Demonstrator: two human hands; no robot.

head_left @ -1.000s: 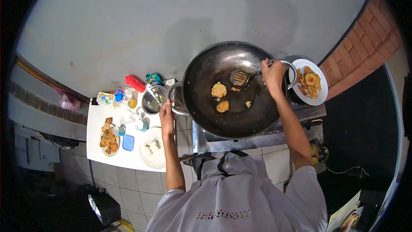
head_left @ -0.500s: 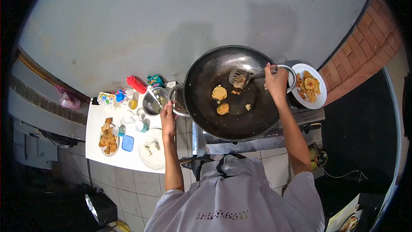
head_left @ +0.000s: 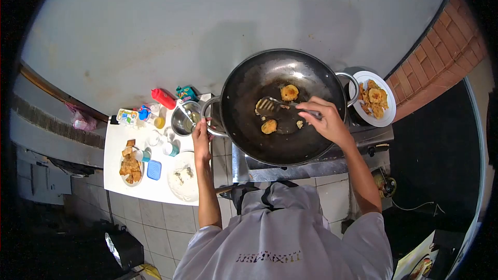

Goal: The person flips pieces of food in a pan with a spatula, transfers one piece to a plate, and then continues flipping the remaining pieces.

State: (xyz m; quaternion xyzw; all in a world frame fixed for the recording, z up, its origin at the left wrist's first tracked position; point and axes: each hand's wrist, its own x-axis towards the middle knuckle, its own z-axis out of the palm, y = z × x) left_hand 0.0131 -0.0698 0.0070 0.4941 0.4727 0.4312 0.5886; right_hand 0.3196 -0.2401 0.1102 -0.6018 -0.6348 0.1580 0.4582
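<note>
My right hand [head_left: 326,120] grips a slotted spatula [head_left: 306,109] over the large dark wok [head_left: 280,148]. The spatula's slotted head lies over one browned fritter [head_left: 259,108], partly hiding it. Two more fritters sit apart in the wok: a browned fritter [head_left: 289,92] farther back and a smaller fritter [head_left: 268,126] nearer me. Small crumbs lie to the right of that one. At the wok's left side, my left hand [head_left: 201,137] is closed on the metal loop handle [head_left: 217,133], its fingers partly hidden.
Right of the wok stands a white plate [head_left: 383,119] of fried pieces. On the white table [head_left: 155,189] at left are a metal bowl [head_left: 181,127], a red bottle [head_left: 163,98], a blue lid [head_left: 154,170], a floury plate [head_left: 179,194] and fried tofu-like pieces [head_left: 130,168]. The stove [head_left: 311,173] is underneath.
The spatula has moved left and toward me, from the back fritter onto the left one. The back fritter now lies uncovered with its browned face up. My left hand stays at the handle.
</note>
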